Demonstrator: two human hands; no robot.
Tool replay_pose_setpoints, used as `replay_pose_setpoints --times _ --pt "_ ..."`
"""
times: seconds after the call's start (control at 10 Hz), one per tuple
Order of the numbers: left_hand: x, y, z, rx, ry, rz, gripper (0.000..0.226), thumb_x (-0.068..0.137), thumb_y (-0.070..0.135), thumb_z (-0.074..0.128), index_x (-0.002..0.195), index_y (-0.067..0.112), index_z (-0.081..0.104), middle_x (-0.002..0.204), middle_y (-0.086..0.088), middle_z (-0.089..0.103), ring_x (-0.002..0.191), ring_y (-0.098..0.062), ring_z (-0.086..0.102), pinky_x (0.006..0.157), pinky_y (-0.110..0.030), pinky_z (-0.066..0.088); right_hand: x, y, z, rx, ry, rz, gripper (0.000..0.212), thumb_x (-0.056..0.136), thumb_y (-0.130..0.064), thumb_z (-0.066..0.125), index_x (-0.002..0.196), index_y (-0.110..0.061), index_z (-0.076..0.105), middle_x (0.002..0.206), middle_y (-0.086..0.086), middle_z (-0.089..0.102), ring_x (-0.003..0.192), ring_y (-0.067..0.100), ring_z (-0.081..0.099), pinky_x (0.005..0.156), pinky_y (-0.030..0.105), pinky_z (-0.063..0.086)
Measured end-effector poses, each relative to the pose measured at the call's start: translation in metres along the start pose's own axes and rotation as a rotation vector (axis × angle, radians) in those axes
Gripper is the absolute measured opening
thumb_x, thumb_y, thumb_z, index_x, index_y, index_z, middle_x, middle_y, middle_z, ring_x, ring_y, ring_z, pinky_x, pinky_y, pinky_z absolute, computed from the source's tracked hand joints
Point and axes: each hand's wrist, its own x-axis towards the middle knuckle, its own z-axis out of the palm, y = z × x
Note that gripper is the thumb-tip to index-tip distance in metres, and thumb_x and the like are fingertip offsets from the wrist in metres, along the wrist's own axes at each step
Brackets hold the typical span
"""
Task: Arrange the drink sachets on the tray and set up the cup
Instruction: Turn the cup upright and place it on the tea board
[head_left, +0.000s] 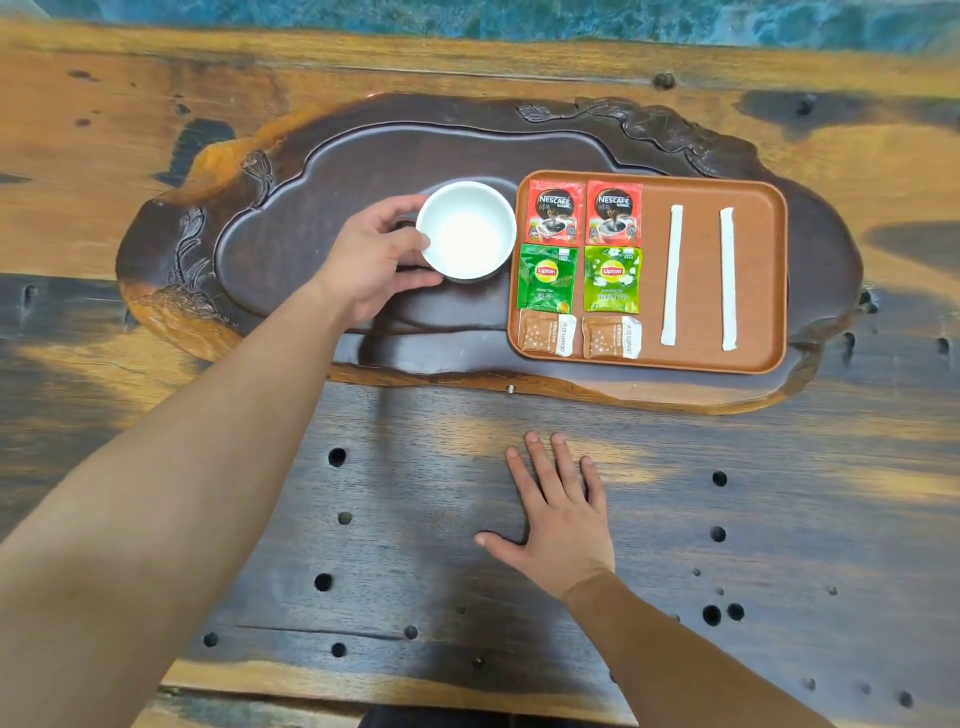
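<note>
A white cup (467, 231) stands upright on the dark carved tea board (322, 218), just left of the brown tray (696, 270). My left hand (374, 260) grips the cup's left side, thumb on the rim. On the tray lie two red Nescafe sachets (555, 213), two green Lipton sachets (546, 278) below them, and two small brown sachets (548, 335) at the front. Two long white stick sachets (672, 275) lie parallel on the tray's right half. My right hand (558, 512) rests flat on the table, fingers spread, holding nothing.
The tea board has raised carved edges at the back right (654, 130) and left (187, 249). The wooden table (779, 519) in front has several small round holes. A blue-green surface (519, 21) runs along the table's far edge.
</note>
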Motion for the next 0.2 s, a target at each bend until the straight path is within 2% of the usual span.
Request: replay_pose_setpoints --times 0.2 --pt "-0.002 -0.0029 0.0004 -0.048 0.037 -0.03 0.051 0.086 0.006 0.066 0.134 0.023 0.057 0.139 -0.013 0.051 0.109 -0.038 0.069 0.084 -0.047 0.06 0.0 -0.001 -0.0016 0.024 0.012 -0.006 0.101 0.08 -0.091 0.024 0.158 -0.03 0.003 0.168 -0.003 -0.004 0.153 0.024 -0.014 0.121 0.056 0.005"
